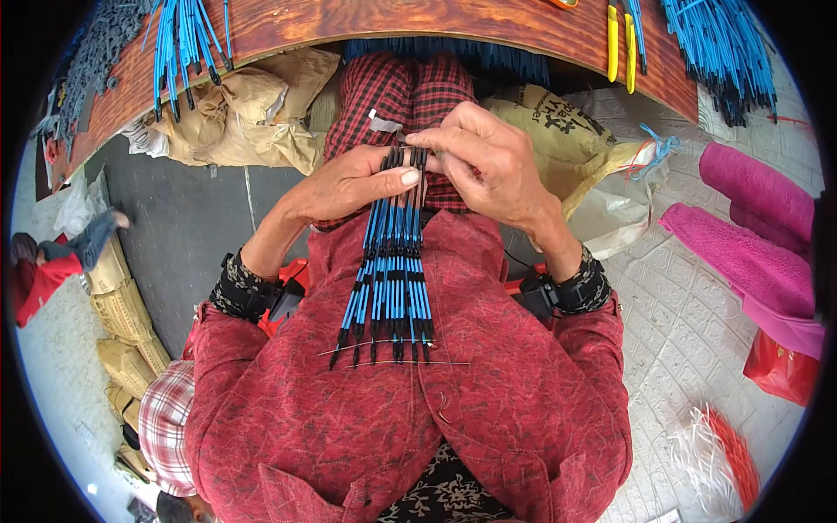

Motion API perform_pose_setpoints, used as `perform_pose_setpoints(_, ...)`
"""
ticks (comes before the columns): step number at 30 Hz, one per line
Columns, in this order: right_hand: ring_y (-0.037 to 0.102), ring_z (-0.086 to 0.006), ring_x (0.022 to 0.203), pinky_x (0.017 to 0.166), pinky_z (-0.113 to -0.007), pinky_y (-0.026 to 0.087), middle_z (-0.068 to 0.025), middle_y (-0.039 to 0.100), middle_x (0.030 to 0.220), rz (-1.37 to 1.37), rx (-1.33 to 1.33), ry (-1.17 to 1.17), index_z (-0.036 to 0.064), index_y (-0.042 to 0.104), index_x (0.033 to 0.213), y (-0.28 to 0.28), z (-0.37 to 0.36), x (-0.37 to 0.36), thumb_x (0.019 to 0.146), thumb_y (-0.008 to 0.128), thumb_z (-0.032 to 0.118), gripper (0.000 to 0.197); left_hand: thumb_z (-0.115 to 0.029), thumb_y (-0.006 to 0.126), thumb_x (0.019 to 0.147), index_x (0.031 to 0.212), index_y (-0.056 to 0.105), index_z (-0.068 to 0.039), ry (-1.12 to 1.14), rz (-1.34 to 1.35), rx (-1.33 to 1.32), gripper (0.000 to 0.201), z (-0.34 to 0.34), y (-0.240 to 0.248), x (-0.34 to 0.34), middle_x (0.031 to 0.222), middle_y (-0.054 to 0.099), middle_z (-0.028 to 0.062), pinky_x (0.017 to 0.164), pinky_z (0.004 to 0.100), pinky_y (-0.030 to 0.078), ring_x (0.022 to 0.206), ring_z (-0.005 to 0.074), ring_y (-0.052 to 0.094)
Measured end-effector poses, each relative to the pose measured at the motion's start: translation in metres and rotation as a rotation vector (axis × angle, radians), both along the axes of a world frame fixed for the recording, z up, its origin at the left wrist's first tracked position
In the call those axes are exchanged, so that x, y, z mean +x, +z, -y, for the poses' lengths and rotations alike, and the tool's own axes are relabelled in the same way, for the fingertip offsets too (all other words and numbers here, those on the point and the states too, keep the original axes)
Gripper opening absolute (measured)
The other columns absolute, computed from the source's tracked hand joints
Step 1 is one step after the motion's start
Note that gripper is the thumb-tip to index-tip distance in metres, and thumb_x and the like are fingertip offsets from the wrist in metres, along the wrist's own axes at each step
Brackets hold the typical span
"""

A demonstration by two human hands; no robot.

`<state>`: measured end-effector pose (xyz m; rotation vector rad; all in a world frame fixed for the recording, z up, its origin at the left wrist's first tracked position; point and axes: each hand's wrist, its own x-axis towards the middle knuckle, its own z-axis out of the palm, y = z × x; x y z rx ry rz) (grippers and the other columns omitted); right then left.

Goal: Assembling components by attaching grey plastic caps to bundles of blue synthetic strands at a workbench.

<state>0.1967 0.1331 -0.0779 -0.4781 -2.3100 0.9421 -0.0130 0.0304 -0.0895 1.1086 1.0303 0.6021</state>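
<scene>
A bundle of thin blue rods with black ends (397, 275) lies along my lap, fanned out at its near end. Two thin metal wires run crosswise at the near black tips. My left hand (353, 187) grips the far end of the bundle, thumb on top and fingers underneath. Over the same far ends my right hand (493, 161) is closed, its index fingertip bent down to the black tips; whatever it pinches is too small or hidden. A small grey-white strip (384, 123) sits just beyond the fingertips, against the checked cloth on my knees (370, 87).
Ahead stands a brown wooden table (305, 19) bearing loose blue rods (187, 48), a larger rod pile (719, 52) and yellow-handled tool (613, 44). Sacks (261, 113) lie under it. Magenta cloth (750, 253) hangs at right. Other people (166, 427) are at left.
</scene>
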Motion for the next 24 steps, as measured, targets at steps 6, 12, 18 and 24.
perform_pose_setpoints(6, 0.063, -0.0223, 0.075, 0.062, -0.035, 0.051, -0.0047, 0.059, 0.080, 0.016, 0.063, 0.006, 0.0100, 0.074, 0.098, -0.0018, -0.0033, 0.0003, 0.075, 0.073, 0.007, 0.024, -0.047, 0.051, 0.103, 0.101, 0.066, -0.003, 0.015, 0.026, -0.025, 0.046, -0.0020, 0.0013, 0.0015, 0.087, 0.065, 0.0012, 0.076, 0.0288, 0.048, 0.083, 0.0104, 0.058)
perform_pose_setpoints(12, 0.062, -0.0225, 0.075, 0.063, -0.035, 0.050, -0.0051, 0.056, 0.080, 0.082, 0.077, -0.015, 0.0093, 0.074, 0.101, 0.0009, 0.0015, 0.0011, 0.076, 0.070, 0.006, 0.025, -0.047, 0.051, 0.103, 0.101, 0.066, -0.003, 0.025, 0.008, -0.020, 0.046, 0.0001, -0.0023, -0.0003, 0.087, 0.064, 0.0007, 0.075, 0.0286, 0.048, 0.083, 0.0097, 0.057)
perform_pose_setpoints(18, 0.062, -0.0230, 0.074, 0.063, -0.036, 0.050, -0.0057, 0.057, 0.080, 0.064, 0.056, -0.001, 0.0075, 0.073, 0.101, 0.0003, 0.0001, 0.0004, 0.077, 0.069, 0.004, 0.025, -0.047, 0.055, 0.101, 0.107, 0.065, -0.002, 0.023, 0.010, -0.029, 0.047, -0.0008, -0.0016, 0.0009, 0.088, 0.063, -0.0009, 0.071, 0.0257, 0.045, 0.080, 0.0073, 0.054)
perform_pose_setpoints(24, 0.063, -0.0235, 0.075, 0.063, -0.036, 0.050, -0.0060, 0.058, 0.082, 0.035, 0.001, 0.036, 0.0075, 0.072, 0.098, 0.0002, -0.0049, -0.0004, 0.077, 0.072, 0.007, 0.020, -0.047, 0.055, 0.101, 0.108, 0.065, -0.002, -0.006, 0.020, -0.024, 0.047, -0.0022, 0.0029, 0.0012, 0.089, 0.063, -0.0006, 0.071, 0.0262, 0.045, 0.081, 0.0080, 0.055)
